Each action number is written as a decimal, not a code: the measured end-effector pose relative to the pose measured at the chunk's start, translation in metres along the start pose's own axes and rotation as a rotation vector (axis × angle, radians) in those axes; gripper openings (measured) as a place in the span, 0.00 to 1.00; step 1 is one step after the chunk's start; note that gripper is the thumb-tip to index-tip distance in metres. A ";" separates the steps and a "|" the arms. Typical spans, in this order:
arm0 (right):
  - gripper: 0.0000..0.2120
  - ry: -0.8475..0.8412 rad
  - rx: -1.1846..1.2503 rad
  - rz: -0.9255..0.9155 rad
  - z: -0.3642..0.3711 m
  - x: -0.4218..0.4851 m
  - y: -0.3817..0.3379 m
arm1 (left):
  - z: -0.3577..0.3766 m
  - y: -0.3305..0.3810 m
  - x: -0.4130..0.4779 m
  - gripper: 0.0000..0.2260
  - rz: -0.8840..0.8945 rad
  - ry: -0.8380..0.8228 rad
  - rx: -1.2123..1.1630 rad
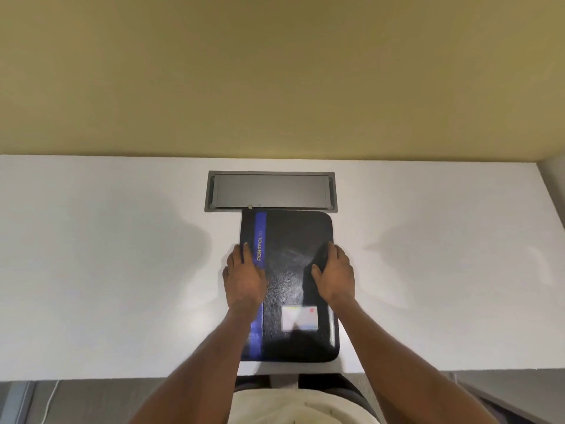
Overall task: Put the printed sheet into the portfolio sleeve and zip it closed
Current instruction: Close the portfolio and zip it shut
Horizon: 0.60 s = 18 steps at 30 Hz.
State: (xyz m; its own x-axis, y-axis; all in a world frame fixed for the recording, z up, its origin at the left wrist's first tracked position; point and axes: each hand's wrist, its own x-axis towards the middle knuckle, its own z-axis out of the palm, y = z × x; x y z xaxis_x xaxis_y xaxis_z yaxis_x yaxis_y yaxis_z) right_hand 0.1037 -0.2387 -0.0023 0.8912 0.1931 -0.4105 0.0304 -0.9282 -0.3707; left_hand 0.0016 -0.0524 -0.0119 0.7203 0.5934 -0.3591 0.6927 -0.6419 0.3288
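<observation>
Black portfolio [287, 283] closed flat, centre frame on white desk [107, 270], below grey cable hatch [270, 191]. Left hand [244, 278] and right hand [333, 278] spread flat on cover edges, gripping nothing; I judge steadying. Printed sheet unseen.

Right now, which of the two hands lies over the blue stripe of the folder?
The left hand. It covers part of the blue stripe on the folder; the right hand rests on the plain black side.

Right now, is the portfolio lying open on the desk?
No, the portfolio lies shut and flat on the desk, with the left hand and right hand resting on its cover.
</observation>
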 end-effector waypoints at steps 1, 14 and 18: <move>0.35 0.001 0.011 0.022 0.004 -0.008 0.006 | 0.002 -0.004 -0.006 0.30 -0.024 -0.010 -0.021; 0.25 -0.035 0.321 0.276 0.031 -0.036 0.032 | 0.023 -0.007 -0.020 0.21 -0.355 0.022 -0.489; 0.23 -0.057 0.462 0.393 0.030 -0.019 0.027 | 0.018 -0.024 0.014 0.20 -0.515 -0.081 -0.584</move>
State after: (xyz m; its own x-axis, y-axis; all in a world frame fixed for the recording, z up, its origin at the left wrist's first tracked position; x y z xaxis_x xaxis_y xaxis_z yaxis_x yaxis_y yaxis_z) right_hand 0.0738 -0.2583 -0.0294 0.7699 -0.1071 -0.6291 -0.5065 -0.7022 -0.5003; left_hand -0.0052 -0.0375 -0.0409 0.3135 0.6954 -0.6466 0.8619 0.0775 0.5011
